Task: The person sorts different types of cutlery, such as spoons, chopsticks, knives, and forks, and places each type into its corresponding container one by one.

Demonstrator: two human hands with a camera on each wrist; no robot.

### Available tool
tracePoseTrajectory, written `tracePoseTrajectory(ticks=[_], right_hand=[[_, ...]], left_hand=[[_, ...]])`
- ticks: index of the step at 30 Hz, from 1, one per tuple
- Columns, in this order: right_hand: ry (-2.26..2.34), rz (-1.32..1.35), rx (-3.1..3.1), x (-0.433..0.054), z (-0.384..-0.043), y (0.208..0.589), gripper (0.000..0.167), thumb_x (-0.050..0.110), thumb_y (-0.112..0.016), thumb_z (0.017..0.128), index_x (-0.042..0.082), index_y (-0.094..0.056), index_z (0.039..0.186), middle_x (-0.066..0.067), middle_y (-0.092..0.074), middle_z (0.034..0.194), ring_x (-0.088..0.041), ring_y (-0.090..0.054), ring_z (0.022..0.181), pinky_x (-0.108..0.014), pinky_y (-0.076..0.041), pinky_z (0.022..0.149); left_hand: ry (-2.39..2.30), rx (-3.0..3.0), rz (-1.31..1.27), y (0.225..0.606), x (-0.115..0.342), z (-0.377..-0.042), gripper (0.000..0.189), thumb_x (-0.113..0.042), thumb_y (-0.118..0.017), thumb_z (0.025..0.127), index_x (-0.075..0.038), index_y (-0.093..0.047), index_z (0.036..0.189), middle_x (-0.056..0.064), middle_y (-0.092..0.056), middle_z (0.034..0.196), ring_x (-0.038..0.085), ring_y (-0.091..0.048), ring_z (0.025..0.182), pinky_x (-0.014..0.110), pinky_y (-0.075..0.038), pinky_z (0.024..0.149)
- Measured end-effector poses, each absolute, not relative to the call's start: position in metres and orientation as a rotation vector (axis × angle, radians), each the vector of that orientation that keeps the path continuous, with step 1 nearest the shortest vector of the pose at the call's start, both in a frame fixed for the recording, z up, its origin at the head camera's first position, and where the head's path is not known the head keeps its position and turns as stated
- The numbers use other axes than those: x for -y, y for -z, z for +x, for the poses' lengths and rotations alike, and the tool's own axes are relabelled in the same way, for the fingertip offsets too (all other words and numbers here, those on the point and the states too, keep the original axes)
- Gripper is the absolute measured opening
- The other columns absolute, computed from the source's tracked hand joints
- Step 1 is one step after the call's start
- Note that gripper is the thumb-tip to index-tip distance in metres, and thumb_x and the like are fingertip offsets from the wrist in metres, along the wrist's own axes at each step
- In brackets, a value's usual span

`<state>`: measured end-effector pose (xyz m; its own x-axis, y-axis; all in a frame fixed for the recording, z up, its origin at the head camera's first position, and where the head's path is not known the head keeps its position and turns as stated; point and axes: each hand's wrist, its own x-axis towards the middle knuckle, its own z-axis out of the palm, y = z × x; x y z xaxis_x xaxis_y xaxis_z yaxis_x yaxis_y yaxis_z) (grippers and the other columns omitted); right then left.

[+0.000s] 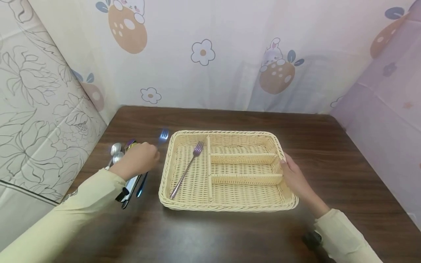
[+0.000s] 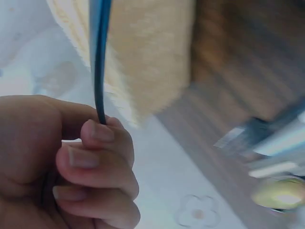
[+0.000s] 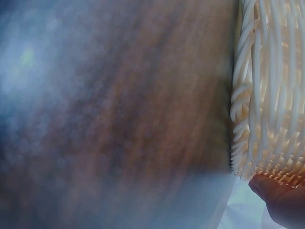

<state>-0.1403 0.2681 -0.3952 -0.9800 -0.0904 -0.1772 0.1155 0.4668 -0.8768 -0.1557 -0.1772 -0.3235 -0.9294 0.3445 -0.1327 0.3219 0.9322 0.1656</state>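
My left hand [image 1: 139,160] pinches a blue fork [image 1: 163,136], its tines showing beyond the fingers just left of the wicker basket [image 1: 227,208]. In the left wrist view the fork's slim dark-blue stem [image 2: 99,62] rises from the curled fingertips [image 2: 101,133]. On the opposite side, my right hand [image 1: 294,175] grips the basket's right rim, thumb over the edge; fingers beneath are hidden. A purplish fork [image 1: 185,171] lies diagonally in the basket's long left compartment. Three smaller compartments are stacked on the right.
Left of the basket lies a bunch of cutlery, with silver spoons [image 1: 116,148] and dark and silver handles [image 1: 129,190], partly covered by the left arm. A dark blurred object [image 1: 311,239] is by the right sleeve. A patterned curtain [image 1: 230,54] borders the brown table [image 1: 329,146].
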Motion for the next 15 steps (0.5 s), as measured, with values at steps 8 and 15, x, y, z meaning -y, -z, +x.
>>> tracePoseTrajectory(ticks=[8, 15], right_hand=[[1.555, 0.033, -2.499, -0.269, -0.139, 0.396, 0.059, 0.036, -0.017, 0.104, 0.009, 0.003, 0.152, -0.032, -0.021, 0.148, -0.047, -0.034, 0.129, -0.058, -0.03, 0.101], [1.554, 0.016, -2.513, -0.268, -0.139, 0.394, 0.058, 0.035, -0.018, 0.104, 0.009, 0.002, 0.152, -0.032, -0.021, 0.148, -0.046, -0.033, 0.13, -0.059, -0.026, 0.103]], left_hand=[[-0.223, -2.872, 0.669, 0.31, 0.131, -0.164, 0.037, -0.006, -0.042, 0.095, -0.012, -0.04, 0.059, -0.001, -0.034, 0.053, 0.009, -0.029, 0.045, 0.022, -0.026, 0.041], [-0.029, -2.808, 0.736, 0.321, 0.098, -0.174, 0.034, -0.007, -0.046, 0.094, -0.011, -0.045, 0.06, -0.001, -0.039, 0.055, 0.01, -0.035, 0.047, 0.023, -0.032, 0.041]])
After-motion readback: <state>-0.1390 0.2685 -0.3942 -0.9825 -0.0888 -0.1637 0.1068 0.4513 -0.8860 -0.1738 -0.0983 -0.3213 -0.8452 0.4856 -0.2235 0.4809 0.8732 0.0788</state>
